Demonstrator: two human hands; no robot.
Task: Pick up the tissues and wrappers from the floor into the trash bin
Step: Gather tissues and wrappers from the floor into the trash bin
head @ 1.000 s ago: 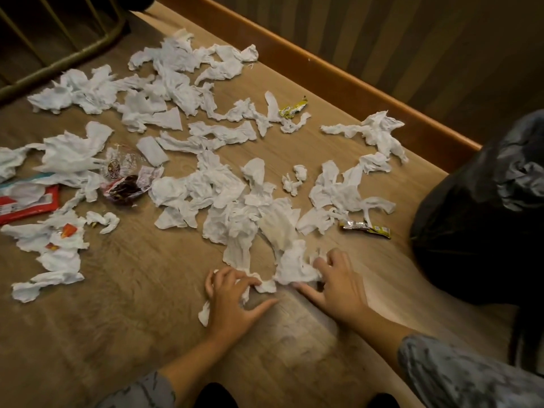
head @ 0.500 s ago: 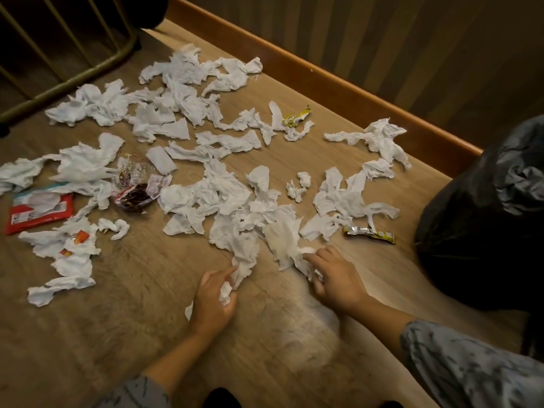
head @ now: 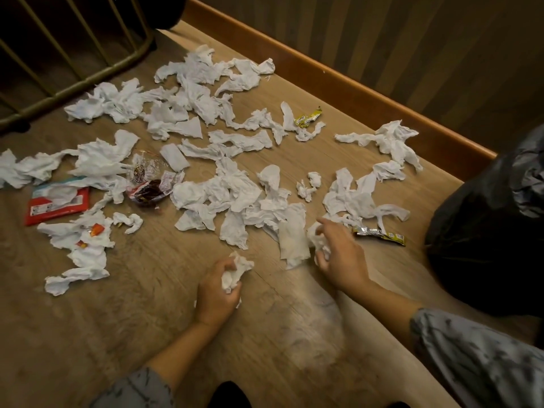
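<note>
My left hand (head: 216,293) is squeezing a tissue ball (head: 235,270). My right hand (head: 338,254) is pinching a tissue wad (head: 316,237). More tissues (head: 223,198) are lying past my hands. The bin (head: 494,231) is sitting right of them; I cannot see inside.

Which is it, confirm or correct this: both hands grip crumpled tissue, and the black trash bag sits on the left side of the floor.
The side is wrong. In the head view the black trash bag sits on the right. The left hand and right hand do each grip crumpled tissue.
</note>
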